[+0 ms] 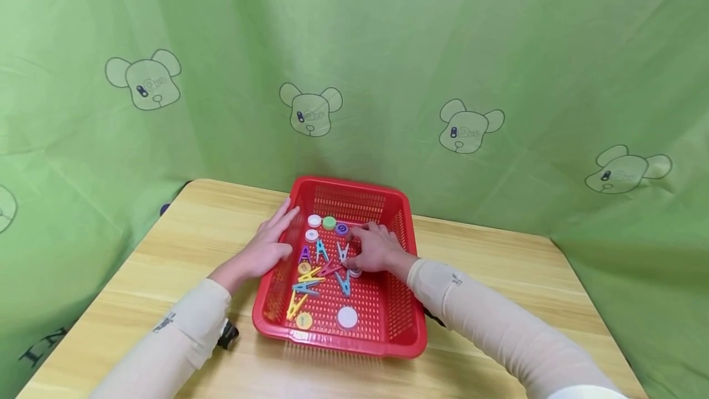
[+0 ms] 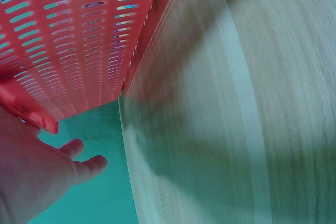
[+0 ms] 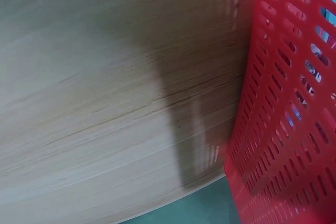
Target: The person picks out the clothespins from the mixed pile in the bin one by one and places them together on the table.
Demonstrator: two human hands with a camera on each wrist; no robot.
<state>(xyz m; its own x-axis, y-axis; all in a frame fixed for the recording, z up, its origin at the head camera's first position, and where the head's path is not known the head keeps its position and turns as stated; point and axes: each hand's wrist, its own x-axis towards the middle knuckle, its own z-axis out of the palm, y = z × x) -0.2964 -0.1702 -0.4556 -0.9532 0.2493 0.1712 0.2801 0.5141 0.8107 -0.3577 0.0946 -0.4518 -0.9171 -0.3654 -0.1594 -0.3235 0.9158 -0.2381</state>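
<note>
A red plastic basket point(image 1: 336, 342) with slotted walls holds clothespins and round bottle caps. My left hand point(image 1: 263, 250) rests on its left rim, fingers extended; the left wrist view shows part of that hand point(image 2: 37, 171) beside the basket wall. Inside the basket, my right hand point(image 1: 376, 249) has bent fingers, with finger and thumb near a pale clothespin point(image 1: 343, 252). Whether they pinch it, I cannot tell. A pink clothespin point(image 1: 327, 270) and a blue clothespin point(image 1: 344, 283) lie near the thumb. A purple cap point(image 1: 341, 228) sits just beyond the fingers. The right wrist view does not show the hand.
More clothespins, including a yellow clothespin point(image 1: 296, 305), lie along the basket's left side. A white cap point(image 1: 347, 317) and a yellow cap point(image 1: 304, 321) are near its front. Below is a wooden table point(image 1: 487, 270); behind hangs a green curtain point(image 1: 388, 48). A black object point(image 1: 228, 334) is by the left sleeve.
</note>
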